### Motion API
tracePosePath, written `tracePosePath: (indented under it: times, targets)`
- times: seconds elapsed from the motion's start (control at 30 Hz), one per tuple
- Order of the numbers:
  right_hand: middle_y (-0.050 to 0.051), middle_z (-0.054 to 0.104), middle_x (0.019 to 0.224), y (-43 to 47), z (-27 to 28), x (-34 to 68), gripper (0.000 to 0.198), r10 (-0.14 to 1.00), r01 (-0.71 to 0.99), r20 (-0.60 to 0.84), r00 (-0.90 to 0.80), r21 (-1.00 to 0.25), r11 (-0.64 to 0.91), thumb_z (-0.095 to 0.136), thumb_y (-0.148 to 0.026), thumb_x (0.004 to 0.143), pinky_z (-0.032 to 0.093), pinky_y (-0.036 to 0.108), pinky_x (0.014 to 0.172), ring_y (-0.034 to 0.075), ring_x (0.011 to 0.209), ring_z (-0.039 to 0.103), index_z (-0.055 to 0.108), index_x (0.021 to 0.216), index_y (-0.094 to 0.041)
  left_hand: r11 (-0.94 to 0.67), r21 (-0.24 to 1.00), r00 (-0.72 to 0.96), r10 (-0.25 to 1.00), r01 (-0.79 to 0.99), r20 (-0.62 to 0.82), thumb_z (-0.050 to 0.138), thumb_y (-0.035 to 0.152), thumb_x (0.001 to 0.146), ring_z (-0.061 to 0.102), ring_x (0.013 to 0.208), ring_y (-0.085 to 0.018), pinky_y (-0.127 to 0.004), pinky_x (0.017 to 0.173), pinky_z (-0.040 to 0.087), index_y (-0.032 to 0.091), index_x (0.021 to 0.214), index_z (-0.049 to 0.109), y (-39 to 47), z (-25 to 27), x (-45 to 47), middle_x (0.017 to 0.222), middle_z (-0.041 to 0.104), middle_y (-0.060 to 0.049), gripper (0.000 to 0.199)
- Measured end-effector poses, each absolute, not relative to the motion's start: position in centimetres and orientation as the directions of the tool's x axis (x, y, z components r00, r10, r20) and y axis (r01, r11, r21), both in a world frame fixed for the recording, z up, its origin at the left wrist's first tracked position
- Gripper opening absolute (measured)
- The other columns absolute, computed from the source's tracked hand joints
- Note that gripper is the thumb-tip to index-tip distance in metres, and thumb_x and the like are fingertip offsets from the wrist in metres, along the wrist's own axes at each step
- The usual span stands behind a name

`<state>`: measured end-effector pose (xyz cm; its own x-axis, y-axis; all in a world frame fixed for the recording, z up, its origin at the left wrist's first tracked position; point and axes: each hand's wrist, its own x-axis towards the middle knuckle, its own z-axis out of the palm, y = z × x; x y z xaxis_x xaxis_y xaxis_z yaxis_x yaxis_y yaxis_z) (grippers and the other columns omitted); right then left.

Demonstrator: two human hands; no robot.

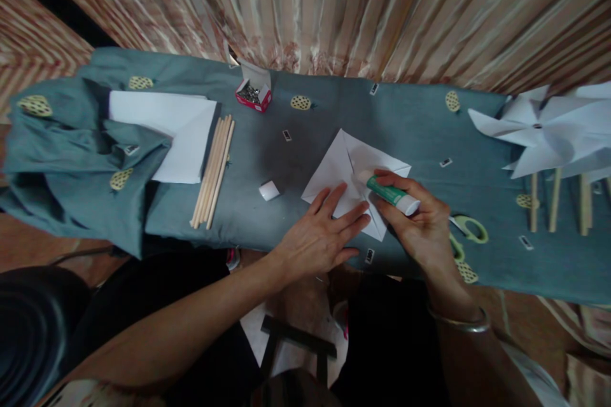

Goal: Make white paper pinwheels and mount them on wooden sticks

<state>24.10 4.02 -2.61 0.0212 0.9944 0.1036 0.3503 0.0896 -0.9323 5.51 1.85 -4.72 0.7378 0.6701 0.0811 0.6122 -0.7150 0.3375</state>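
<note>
On the counter [410,121], left hand [317,238] splayed flat on creased paper [329,165], fingers gripping nothing; right hand [415,210] grasps glue stick [389,194], axis slanting toward paper's centre.

A sheet of paper [334,165] lies mid-counter [410,121], the left hand [315,238] on its near-left part. The right hand [424,222] holds a glue stick [394,196] over its right half. Left of the sheet sits a cap [269,190]; farther back, a box [252,102] with pins [254,90] inside. Next leftward come wooden sticks [213,172], side by side, then stacked paper [191,133], partly under bunched cloth [86,159]. Scissors [470,229] lie beside the right wrist; pinwheels [537,127] lie at far right. A curtain [334,19] hangs behind.
</note>
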Motion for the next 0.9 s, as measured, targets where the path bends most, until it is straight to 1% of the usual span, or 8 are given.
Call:
tracePosePath:
  times: [0.1,0.33,0.5,0.67,0.77,0.9]
  targets:
    - [0.002,0.069,0.121,3.92,-2.61,24.24,0.022,0.995,0.346,0.104,0.009,-0.933,0.094,0.068,-0.021,0.08,0.047,0.043,0.105,0.022,0.116,0.062,0.069,0.1,-0.028,-0.715,0.335,0.738,0.67,0.613,0.078,0.05,0.049,0.092,0.018,0.145,-0.04,-0.061,0.115,0.023,0.02,0.139,0.044,1.85,-4.69,5.52,0.153,0.04,-0.004,0.056]
    - [0.001,0.07,0.119,3.82,-2.54,24.39,0.022,0.995,0.362,0.1,0.01,-0.928,0.09,0.068,-0.021,0.079,0.047,0.042,0.104,0.022,0.115,0.063,0.069,0.1,-0.028,-0.715,0.332,0.739,0.67,0.615,0.072,0.05,0.049,0.092,0.014,0.147,-0.037,-0.061,0.115,0.023,0.022,0.139,0.045,1.87,-4.54,5.55,0.157,0.033,-0.004,0.054]
    - [0.0,0.072,0.113,3.77,-2.2,24.3,0.02,0.996,0.378,0.092,0.004,-0.922,0.083,0.068,-0.021,0.079,0.05,0.042,0.101,0.022,0.111,0.066,0.07,0.098,-0.028,-0.71,0.352,0.738,0.67,0.609,0.074,0.051,0.049,0.092,0.015,0.146,-0.039,-0.061,0.115,0.022,0.02,0.14,0.044,1.89,-4.59,5.61,0.154,0.039,-0.004,0.057]
    - [0.0,0.073,0.109,3.73,-2.08,24.31,0.021,0.996,0.4,0.09,-0.002,-0.913,0.083,0.069,-0.021,0.078,0.051,0.04,0.098,0.022,0.107,0.067,0.07,0.097,-0.029,-0.714,0.342,0.738,0.67,0.611,0.081,0.053,0.047,0.092,0.017,0.146,-0.039,-0.062,0.115,0.022,0.021,0.141,0.043,1.82,-4.76,5.63,0.154,0.038,-0.004,0.057]
    - [0.0,0.074,0.106,3.78,-2.05,24.27,0.022,0.998,0.42,0.069,-0.005,-0.905,0.065,0.069,-0.024,0.078,0.052,0.039,0.093,0.022,0.101,0.068,0.07,0.099,-0.029,-0.711,0.347,0.734,0.674,0.612,0.085,0.054,0.048,0.091,0.016,0.147,-0.038,-0.062,0.115,0.023,0.022,0.141,0.043,1.83,-4.8,5.63,0.153,0.039,-0.005,0.057]
    - [-0.001,0.075,0.098,4.0,-2.02,24.2,0.022,0.998,0.474,0.066,0.0,-0.879,0.058,0.071,-0.027,0.077,0.055,0.034,0.082,0.021,0.089,0.07,0.069,0.099,-0.028,-0.708,0.349,0.733,0.675,0.614,0.078,0.054,0.049,0.09,0.017,0.146,-0.039,-0.061,0.115,0.021,0.022,0.14,0.043,1.87,-4.84,5.63,0.153,0.039,-0.005,0.058]
